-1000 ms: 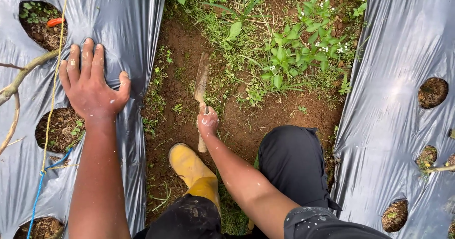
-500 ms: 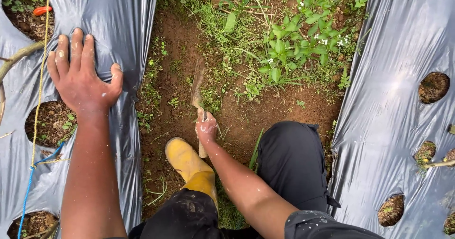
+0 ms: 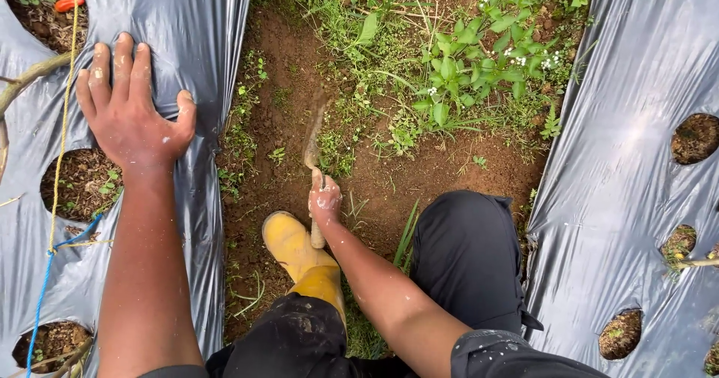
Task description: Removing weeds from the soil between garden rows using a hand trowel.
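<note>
the hand tool (image 3: pixel 314 147), a short wooden-handled blade caked in brown soil, lies along the bare furrow in the middle of the head view, its blade end pointing away from the person toward the weeds and its handle end running back under the fist to just beside the boot. the blade looks blurred, so its exact shape cannot be told. the right hand (image 3: pixel 325 200) is wrapped fully around the handle, fingers curled tight with no gap showing, knuckles up and flecked with pale spots. the left hand (image 3: pixel 135 116) is spread flat, palm down and fingers splayed, pressing on the left plastic mulch sheet (image 3: pixel 202 41) near its inner edge; it grasps nothing, only rests on the shiny grey film.

beside the left hand, a round planting hole (image 3: pixel 79 183) in the sheet shows dark soil and small green sprouts. a yellow cord (image 3: pixel 66 108) runs down the sheet past the hand, meeting a blue cord (image 3: pixel 45 288) lower down. an orange-red bit (image 3: pixel 69 4) lies in the hole at the top left corner.

the yellow rubber boot (image 3: pixel 299 256) stands in the furrow (image 3: pixel 449 172), touching the tool's handle end or just beside it. a dark-trousered knee (image 3: pixel 464 258) is to its right. a leafy weed clump with tiny white flowers (image 3: pixel 479 56) grows beyond the blade. the right plastic mulch sheet (image 3: pixel 629 161) with more holes covers the far side.
</note>
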